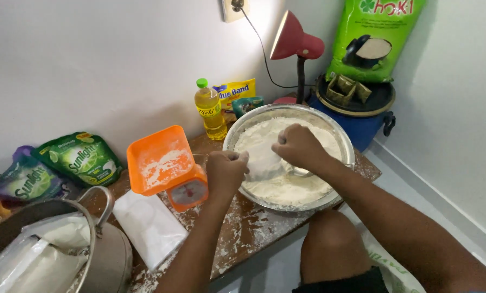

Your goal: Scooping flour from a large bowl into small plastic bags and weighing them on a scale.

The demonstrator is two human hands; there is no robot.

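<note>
Tabletop bowl (345,142): bag (264,161) between fingers (237,158).

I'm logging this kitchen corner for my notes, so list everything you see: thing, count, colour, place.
Metal bowl: one, silver, on the board, holding white flour.
Clear bag: one, see-through, in the bowl, gripped by both hands.
Kitchen scale: one, orange, floury tray, left of the bowl.
White packet: one, flat on the board in front of the scale.
Oil bottle: one, yellow with green cap, by the wall.
Yellow packet: one, behind the bottle.
Desk lamp: one, red, behind the bowl.
Green sack: one, on a blue container.
Green pouches: two, far left.
Metal pot: one, bottom left, holding white bags.
Wooden board: one, brown, flour-dusted.
Left hand: at the bag's edge.
Right hand: over the bowl.
</note>
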